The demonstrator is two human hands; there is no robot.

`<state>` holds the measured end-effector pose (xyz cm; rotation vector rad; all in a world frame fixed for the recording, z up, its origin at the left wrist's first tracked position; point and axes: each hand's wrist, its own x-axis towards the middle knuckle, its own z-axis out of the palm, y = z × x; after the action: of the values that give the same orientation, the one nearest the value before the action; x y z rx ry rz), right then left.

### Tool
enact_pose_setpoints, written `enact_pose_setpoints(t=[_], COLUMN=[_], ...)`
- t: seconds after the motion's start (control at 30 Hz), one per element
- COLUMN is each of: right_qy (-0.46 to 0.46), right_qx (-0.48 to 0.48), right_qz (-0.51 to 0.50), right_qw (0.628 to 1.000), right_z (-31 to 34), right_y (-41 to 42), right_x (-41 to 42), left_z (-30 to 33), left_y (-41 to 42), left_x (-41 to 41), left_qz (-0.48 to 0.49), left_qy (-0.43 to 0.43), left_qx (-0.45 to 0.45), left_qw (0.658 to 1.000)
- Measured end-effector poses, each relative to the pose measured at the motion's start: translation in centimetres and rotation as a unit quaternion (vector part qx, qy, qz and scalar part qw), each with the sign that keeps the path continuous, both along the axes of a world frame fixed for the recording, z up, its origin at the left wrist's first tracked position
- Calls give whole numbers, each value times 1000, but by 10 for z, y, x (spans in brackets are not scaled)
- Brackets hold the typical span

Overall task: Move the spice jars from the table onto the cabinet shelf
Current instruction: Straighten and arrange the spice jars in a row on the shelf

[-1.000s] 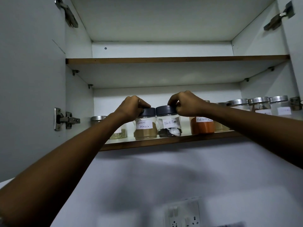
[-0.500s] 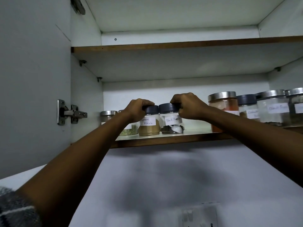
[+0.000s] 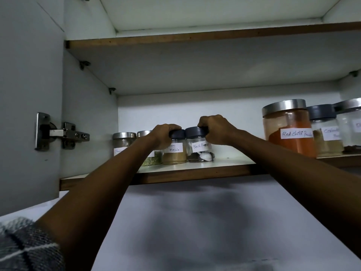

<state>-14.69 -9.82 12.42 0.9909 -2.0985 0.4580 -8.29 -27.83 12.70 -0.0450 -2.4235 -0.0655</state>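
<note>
Both my hands reach up to the lower cabinet shelf [image 3: 195, 173]. My left hand [image 3: 162, 135] grips the dark lid of the garam masala jar [image 3: 174, 153], which holds tan powder and stands on the shelf. Beside it, touching, stands the black pepper jar [image 3: 199, 151], and my right hand [image 3: 216, 130] grips its dark lid. Both jars are upright on the shelf, set back from its front edge.
Two steel-lidded jars [image 3: 123, 142] stand to the left, partly behind my left arm. A large red chilli powder jar [image 3: 289, 130], a coriander jar [image 3: 326, 133] and another jar stand at the right. The open door with its hinge [image 3: 60, 132] is at left; the upper shelf [image 3: 195, 39] is above.
The view has moved closer and to the left. Both hands have pushed the two jars deeper onto the shelf, still holding their lids.
</note>
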Motion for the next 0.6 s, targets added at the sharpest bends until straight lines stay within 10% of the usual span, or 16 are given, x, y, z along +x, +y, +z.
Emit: enact_pose_setpoints(t=[0.6], right_qy=[5], right_qx=[58], right_qz=[-62], right_qw=[996], right_z=[7], right_y=[-25], right_x=[-32], left_z=[-3], left_y=[-14], left_x=[-29], left_qz=[45], left_qy=[-39], left_qx=[-41], left_qw=[997])
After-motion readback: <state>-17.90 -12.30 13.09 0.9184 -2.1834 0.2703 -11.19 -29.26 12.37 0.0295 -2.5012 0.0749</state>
